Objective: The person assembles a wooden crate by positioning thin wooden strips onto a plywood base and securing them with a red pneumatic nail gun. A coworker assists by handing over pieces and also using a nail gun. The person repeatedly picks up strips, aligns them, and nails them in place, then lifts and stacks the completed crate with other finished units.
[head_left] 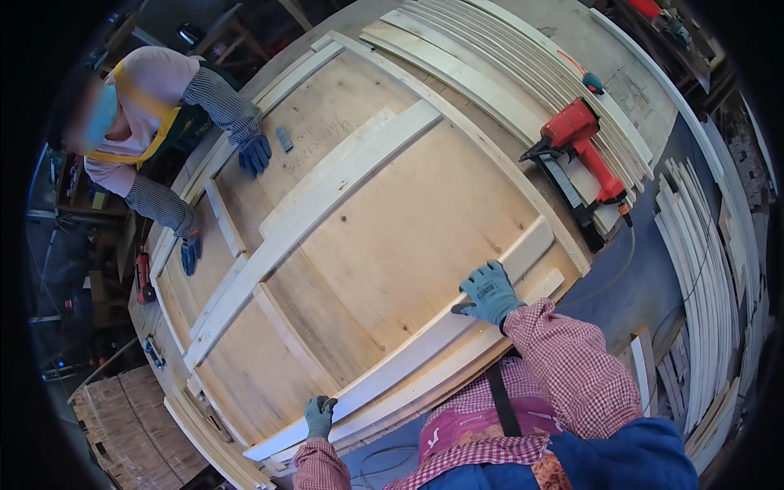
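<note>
A pale wooden board [419,349] lies along the near edge of a large plywood panel [408,245] framed with wooden strips. My gloved left hand [319,416] is curled over the board toward its left end. Near the other end, my gloved right hand [490,294] grips the same board, with fingers on top and thumb at its inner side. Another pale strip [545,287] lies just on my side of it, along the panel's rim. A wide crosspiece [314,220] spans the middle of the panel.
A red nail gun [578,139] with a hose rests at the right, beside stacked strips [482,49]. Across the panel, a co-worker in blue gloves [255,155] leans over it. More strips [694,286] are piled at far right. A red tool [144,278] lies at the left edge.
</note>
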A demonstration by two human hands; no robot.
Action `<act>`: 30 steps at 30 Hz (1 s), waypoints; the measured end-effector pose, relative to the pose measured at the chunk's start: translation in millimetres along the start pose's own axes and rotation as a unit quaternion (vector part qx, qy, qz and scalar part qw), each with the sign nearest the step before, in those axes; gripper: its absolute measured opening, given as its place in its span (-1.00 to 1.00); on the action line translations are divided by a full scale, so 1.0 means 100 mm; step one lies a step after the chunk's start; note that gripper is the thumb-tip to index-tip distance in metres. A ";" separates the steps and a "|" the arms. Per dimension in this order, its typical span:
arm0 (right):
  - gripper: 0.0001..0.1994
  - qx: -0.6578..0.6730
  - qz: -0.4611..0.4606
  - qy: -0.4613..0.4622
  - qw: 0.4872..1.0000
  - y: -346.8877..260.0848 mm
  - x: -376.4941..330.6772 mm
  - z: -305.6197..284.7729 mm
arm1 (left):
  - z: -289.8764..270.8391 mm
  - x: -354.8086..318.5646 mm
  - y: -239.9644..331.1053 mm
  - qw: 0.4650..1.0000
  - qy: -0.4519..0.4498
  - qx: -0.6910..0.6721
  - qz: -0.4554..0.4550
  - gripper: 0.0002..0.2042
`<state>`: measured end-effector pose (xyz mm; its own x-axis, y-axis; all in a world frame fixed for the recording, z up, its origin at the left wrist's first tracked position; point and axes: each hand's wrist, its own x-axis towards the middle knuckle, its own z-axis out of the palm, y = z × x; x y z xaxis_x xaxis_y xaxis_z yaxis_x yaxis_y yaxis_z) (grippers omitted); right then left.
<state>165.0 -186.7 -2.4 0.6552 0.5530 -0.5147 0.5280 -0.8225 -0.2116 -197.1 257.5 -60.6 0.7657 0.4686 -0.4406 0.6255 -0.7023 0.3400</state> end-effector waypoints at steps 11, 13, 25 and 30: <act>-0.50 0.064 -0.047 0.164 0.983 0.32 -0.40 0.50 | 0.47 -0.30 0.38 0.982 0.167 0.086 -0.014 -0.62; -0.50 0.053 -0.044 0.186 0.980 0.33 -0.42 0.50 | 0.61 -0.28 0.42 0.981 0.172 0.073 -0.051 -0.59; -0.32 0.011 0.023 0.117 0.993 0.07 -0.55 0.45 | 0.56 -0.46 1.52 0.965 0.197 0.092 -0.150 -0.06; -0.27 0.042 0.018 0.087 0.995 0.17 -0.48 0.52 | 0.37 -0.61 1.55 0.972 0.172 0.041 -0.156 0.06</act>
<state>114.7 -234.3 -24.3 0.7607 0.5315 -0.3726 0.4599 -0.8464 -0.2685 -152.9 100.2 -11.9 0.5551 0.8065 -0.2034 0.8315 -0.5315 0.1617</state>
